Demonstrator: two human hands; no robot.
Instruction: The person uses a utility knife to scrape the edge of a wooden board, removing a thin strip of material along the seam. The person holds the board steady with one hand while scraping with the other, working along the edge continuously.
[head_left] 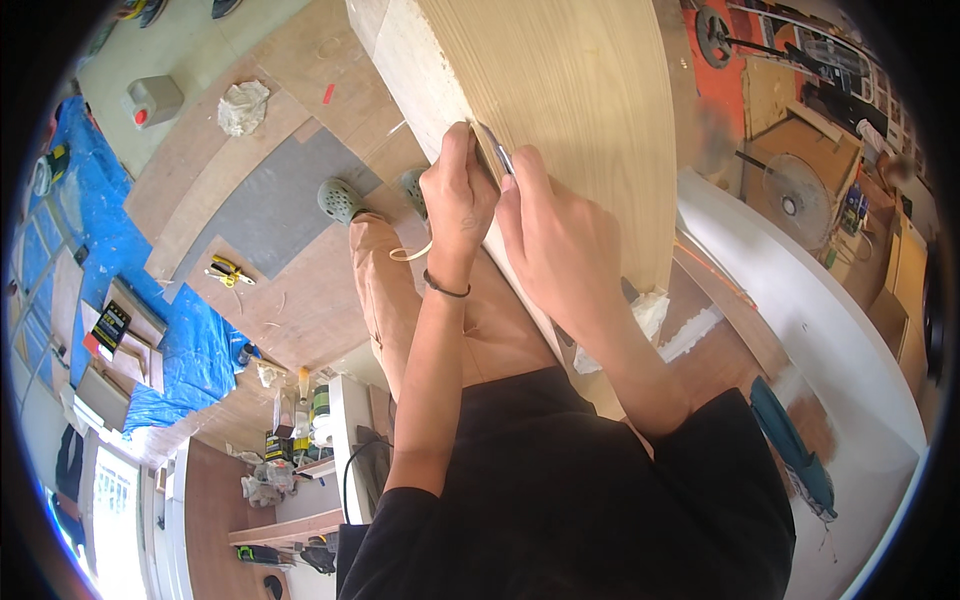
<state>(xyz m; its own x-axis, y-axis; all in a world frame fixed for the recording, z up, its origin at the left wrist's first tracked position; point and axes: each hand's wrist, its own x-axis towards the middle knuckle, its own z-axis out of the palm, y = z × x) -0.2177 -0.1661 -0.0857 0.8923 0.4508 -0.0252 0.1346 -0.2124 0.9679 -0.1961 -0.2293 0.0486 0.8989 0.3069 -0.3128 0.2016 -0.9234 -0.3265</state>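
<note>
A pale wood-grain panel (590,100) stretches away in front of me, its long left edge rough and whitish. At that edge my left hand (462,190) is closed in a pinch on a thin pale strip of edging (408,256), whose loose end curls out below the wrist. My right hand (560,230) grips a slim metallic cutter (495,147), probably a utility knife, its tip at the panel edge beside the left fingertips. Most of the cutter's handle is hidden inside the right fingers.
Yellow-handled pliers (229,271), a crumpled white bag (243,108) and a jerrycan (155,100) are on the floor to the left. Blue sheeting (190,345) lies farther left. A curved white panel (800,290) and a round fan (792,200) stand at right.
</note>
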